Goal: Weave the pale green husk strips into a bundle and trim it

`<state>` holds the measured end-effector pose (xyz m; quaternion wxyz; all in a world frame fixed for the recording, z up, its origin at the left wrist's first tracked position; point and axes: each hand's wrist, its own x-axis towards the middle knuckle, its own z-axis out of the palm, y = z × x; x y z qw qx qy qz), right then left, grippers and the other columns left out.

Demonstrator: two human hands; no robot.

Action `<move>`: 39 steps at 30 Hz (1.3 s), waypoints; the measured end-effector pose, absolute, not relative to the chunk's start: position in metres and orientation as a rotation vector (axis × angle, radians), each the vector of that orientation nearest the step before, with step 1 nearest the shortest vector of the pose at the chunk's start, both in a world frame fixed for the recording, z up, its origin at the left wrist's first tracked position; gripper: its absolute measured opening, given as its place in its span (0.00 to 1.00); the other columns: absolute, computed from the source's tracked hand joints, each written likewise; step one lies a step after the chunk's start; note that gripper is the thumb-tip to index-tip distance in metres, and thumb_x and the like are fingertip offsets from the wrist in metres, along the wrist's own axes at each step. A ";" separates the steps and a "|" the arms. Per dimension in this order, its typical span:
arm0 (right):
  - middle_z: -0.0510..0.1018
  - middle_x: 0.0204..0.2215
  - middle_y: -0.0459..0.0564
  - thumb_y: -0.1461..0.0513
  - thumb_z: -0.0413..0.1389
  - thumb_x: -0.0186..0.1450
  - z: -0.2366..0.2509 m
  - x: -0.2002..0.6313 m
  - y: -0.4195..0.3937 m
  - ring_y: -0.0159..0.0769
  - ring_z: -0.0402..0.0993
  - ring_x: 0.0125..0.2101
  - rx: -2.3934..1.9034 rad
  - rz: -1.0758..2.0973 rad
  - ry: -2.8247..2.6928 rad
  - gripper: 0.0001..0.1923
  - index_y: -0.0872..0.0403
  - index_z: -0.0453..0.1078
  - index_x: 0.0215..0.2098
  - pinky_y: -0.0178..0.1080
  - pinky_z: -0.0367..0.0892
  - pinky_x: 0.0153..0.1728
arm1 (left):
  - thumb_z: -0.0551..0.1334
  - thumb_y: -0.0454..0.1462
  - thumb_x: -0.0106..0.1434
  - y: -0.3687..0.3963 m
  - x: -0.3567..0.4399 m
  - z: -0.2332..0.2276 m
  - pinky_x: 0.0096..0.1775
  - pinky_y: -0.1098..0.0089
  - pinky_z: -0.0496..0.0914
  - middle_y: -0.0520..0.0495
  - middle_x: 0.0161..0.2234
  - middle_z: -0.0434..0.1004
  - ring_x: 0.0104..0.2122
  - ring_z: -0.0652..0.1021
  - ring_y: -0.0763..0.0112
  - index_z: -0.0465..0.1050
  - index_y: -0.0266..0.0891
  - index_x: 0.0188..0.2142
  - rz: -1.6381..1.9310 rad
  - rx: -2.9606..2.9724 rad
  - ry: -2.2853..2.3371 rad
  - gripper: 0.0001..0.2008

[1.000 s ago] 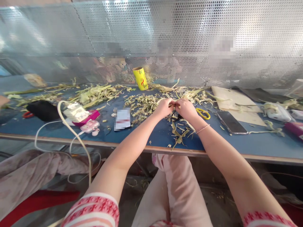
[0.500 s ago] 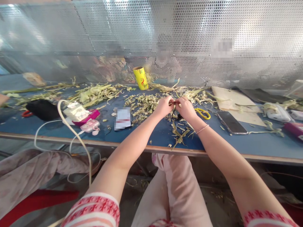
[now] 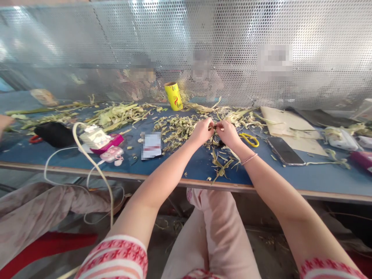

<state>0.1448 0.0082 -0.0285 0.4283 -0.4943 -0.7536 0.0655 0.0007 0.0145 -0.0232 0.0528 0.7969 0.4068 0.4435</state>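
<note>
My left hand [image 3: 201, 131] and my right hand [image 3: 228, 133] meet over the blue table [image 3: 186, 166], fingertips pinched together on a small folded leaf piece [image 3: 214, 126]. A thin dark string [image 3: 214, 135] hangs down from between the fingers. Under and around the hands lie cut pale green leaf strips [image 3: 177, 130]. More trimmings [image 3: 222, 164] sit just in front of my right wrist.
A yellow roll [image 3: 173, 96] stands behind the strips. Yellow-handled scissors [image 3: 250, 139] and a phone [image 3: 283, 150] lie to the right. A white card [image 3: 151, 145], pink gadgets [image 3: 110, 149], a white cable [image 3: 87, 159] and a black pouch [image 3: 55, 133] are left. Perforated metal screen [image 3: 232, 46] behind.
Both hands have risen slightly off the table, still pinched together on the leaf piece; the dark string now shows hanging between them.
</note>
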 end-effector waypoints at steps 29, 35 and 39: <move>0.68 0.18 0.42 0.56 0.64 0.49 -0.022 0.149 0.004 0.26 0.60 0.22 -0.926 1.179 -1.383 0.13 0.56 0.70 0.23 0.32 0.55 0.24 | 0.62 0.31 0.56 0.021 0.000 -0.031 0.39 0.71 0.71 0.49 0.30 0.75 0.34 0.78 0.73 0.65 0.39 0.32 1.447 2.222 0.909 0.06; 0.70 0.19 0.43 0.56 0.64 0.50 -0.016 0.147 -0.002 0.25 0.60 0.22 -0.934 1.217 -1.339 0.14 0.57 0.68 0.24 0.32 0.54 0.24 | 0.61 0.32 0.56 0.021 -0.002 -0.031 0.37 0.71 0.69 0.51 0.28 0.74 0.31 0.75 0.73 0.65 0.39 0.29 1.456 2.249 0.919 0.04; 0.68 0.18 0.42 0.56 0.64 0.51 -0.016 0.147 -0.002 0.25 0.58 0.21 -0.976 1.195 -1.322 0.13 0.56 0.68 0.25 0.32 0.53 0.23 | 0.61 0.32 0.57 0.021 -0.002 -0.031 0.36 0.71 0.68 0.51 0.27 0.73 0.30 0.74 0.73 0.65 0.39 0.29 1.453 2.224 0.945 0.04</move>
